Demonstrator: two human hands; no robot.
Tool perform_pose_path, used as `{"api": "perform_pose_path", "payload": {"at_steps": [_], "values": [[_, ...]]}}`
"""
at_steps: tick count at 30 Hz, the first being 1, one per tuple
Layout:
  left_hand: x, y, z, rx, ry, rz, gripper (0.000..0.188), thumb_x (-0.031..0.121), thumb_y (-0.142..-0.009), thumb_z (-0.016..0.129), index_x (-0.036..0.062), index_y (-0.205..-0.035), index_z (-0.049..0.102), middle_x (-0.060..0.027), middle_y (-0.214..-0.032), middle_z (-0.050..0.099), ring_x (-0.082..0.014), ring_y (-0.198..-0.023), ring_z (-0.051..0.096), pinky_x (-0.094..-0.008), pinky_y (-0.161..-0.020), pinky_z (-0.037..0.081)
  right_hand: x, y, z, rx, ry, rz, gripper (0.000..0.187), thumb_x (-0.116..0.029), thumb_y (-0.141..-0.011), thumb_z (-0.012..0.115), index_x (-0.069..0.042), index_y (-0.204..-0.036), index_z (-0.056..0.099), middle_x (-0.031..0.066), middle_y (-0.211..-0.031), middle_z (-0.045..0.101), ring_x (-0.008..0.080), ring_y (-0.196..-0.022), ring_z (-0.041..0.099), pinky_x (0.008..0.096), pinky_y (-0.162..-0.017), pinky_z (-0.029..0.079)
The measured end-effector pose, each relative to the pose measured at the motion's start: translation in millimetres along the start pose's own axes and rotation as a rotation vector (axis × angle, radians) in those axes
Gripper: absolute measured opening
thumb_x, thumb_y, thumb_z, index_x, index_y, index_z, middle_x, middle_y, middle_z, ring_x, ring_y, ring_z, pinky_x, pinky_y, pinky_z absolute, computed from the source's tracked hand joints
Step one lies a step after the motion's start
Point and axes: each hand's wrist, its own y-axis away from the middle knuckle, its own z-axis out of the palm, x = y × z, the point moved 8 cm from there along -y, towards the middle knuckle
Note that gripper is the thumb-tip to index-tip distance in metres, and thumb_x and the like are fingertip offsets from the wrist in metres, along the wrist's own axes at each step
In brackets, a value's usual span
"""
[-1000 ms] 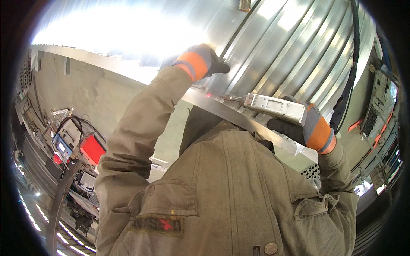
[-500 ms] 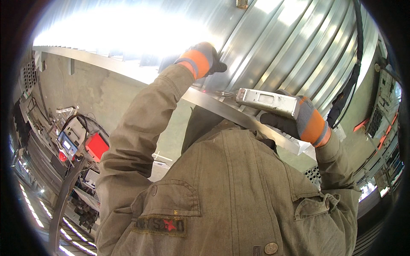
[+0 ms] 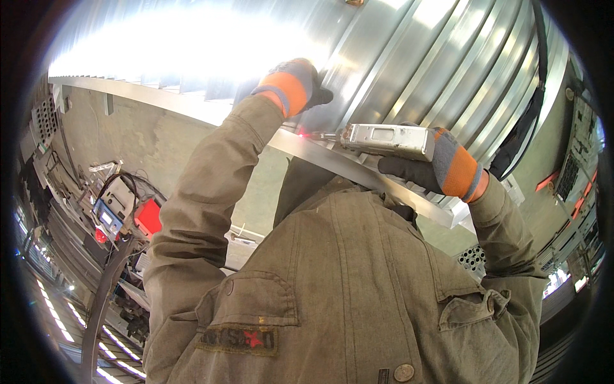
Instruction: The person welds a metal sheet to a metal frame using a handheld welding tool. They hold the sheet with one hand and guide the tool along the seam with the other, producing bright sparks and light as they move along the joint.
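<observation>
My right hand (image 3: pixel 457 165), in a grey and orange glove with dark fingers, is closed round a silver handheld welding gun (image 3: pixel 393 139). The gun's thin nozzle points left, and a small red light spot glows by its tip. Under that tip runs a flat metal edge bar (image 3: pixel 358 168), bordering a panel of long shiny metal slats (image 3: pixel 396 77). On the slats, up and left of the nozzle, rests my left hand (image 3: pixel 291 86), gloved alike. Its thumb sticks out to the right; the other fingers are bent down out of sight, and glare washes out the metal beyond.
A thick black cable (image 3: pixel 521 134) hangs over the panel's right side. At left on the floor stand a blue-fronted box with a screen (image 3: pixel 107 216) and a red box (image 3: pixel 148 216). A perforated block (image 3: pixel 472 257) shows below the panel at right.
Both hands have shifted slightly left in the view, the welding gun with the right one. The nozzle tip now sits a little farther left along the edge bar, and the red spot shows brighter.
</observation>
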Motion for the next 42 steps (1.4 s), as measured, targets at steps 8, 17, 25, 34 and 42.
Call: {"api": "perform_pose_path", "payload": {"at_steps": [8, 17, 25, 34, 42], "values": [[-1, -10, 6, 0.001, -0.09, -0.016, 0.059, 0.063, -0.099, 0.077, 0.0049, -0.097, 0.086, -0.0169, -0.09, 0.08, -0.0373, -0.088, 0.078, -0.0508, -0.087, 0.062, 4, -7, -4, -0.016, 0.235, 0.032, 0.046, -0.012, -0.106, 0.084, -0.003, -0.149, 0.072, 0.0131, -0.135, 0.083, 0.0188, -0.12, 0.079, 0.036, -0.105, 0.064], [-5, -18, 14, 0.03, -0.13, 0.021, 0.065, 0.069, -0.097, 0.075, 0.007, -0.109, 0.089, -0.0161, -0.098, 0.084, -0.0371, -0.093, 0.08, -0.0518, -0.089, 0.063, -1, -13, 2, 0.022, 0.162, -0.035, 0.044, -0.023, -0.105, 0.086, -0.005, -0.144, 0.077, 0.013, -0.126, 0.086, 0.0195, -0.11, 0.083, 0.0362, -0.097, 0.066], [-4, -21, 16, -0.011, -0.16, 0.01, 0.064, 0.069, -0.099, 0.072, 0.0073, -0.095, 0.088, -0.0154, -0.087, 0.082, -0.0367, -0.083, 0.079, -0.0517, -0.083, 0.063, 6, -17, 4, 0.011, 0.198, -0.008, 0.048, -0.024, -0.107, 0.084, -0.004, -0.149, 0.072, 0.0137, -0.136, 0.08, 0.0209, -0.121, 0.077, 0.0376, -0.104, 0.062], [-9, -19, 19, 0.035, -0.092, -0.01, 0.062, 0.066, -0.1, 0.07, 0.0085, -0.081, 0.085, -0.0134, -0.075, 0.077, -0.0346, -0.074, 0.077, -0.0509, -0.079, 0.063, 25, -16, 5, -0.031, 0.13, 0.066, 0.053, -0.022, -0.109, 0.08, -0.004, -0.156, 0.064, 0.0151, -0.15, 0.071, 0.022, -0.138, 0.068, 0.0397, -0.117, 0.055], [-16, -21, 19, 0.074, -0.09, -0.01, 0.055, 0.061, -0.094, 0.078, 0.0071, -0.104, 0.085, -0.0144, -0.101, 0.083, -0.0353, -0.092, 0.079, -0.0494, -0.087, 0.063, 83, -6, 0, -0.079, 0.191, 0.177, 0.055, -0.021, -0.112, 0.075, -0.003, -0.161, 0.058, 0.0157, -0.16, 0.065, 0.0233, -0.15, 0.061, 0.0412, -0.127, 0.049]]}}
